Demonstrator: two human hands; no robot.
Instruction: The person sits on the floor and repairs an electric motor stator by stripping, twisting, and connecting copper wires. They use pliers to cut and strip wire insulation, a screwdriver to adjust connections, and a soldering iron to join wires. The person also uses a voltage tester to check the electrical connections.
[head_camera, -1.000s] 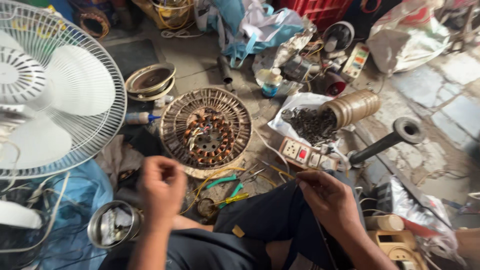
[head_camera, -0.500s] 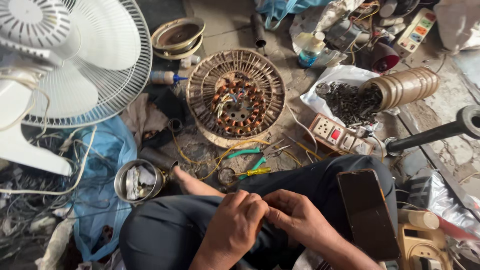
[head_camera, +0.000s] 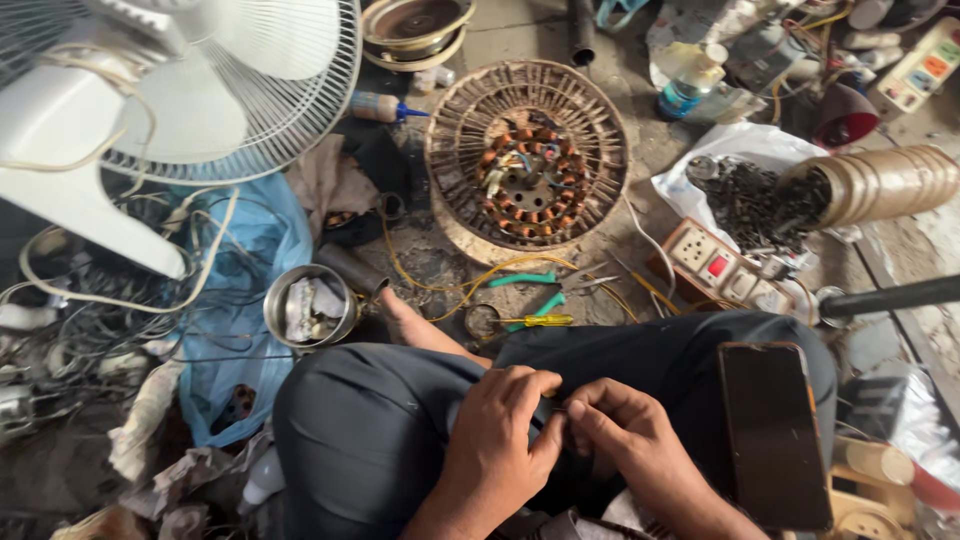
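Seated on the floor, both hands meet over the lap — left hand (head_camera: 497, 432) and right hand (head_camera: 630, 445) pinched narrow on something small and dark between the fingertips, too hidden to name. Fine fingertip work; green-handled pliers (head_camera: 535, 293) lie near the knee.

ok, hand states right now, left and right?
Left hand: closed, pinching something small and dark; cannot tell what.
Right hand: closed, pinching the same spot.

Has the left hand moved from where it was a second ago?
Yes. The left hand has dropped from out near the metal tin back onto the lap, where it now meets the right hand.
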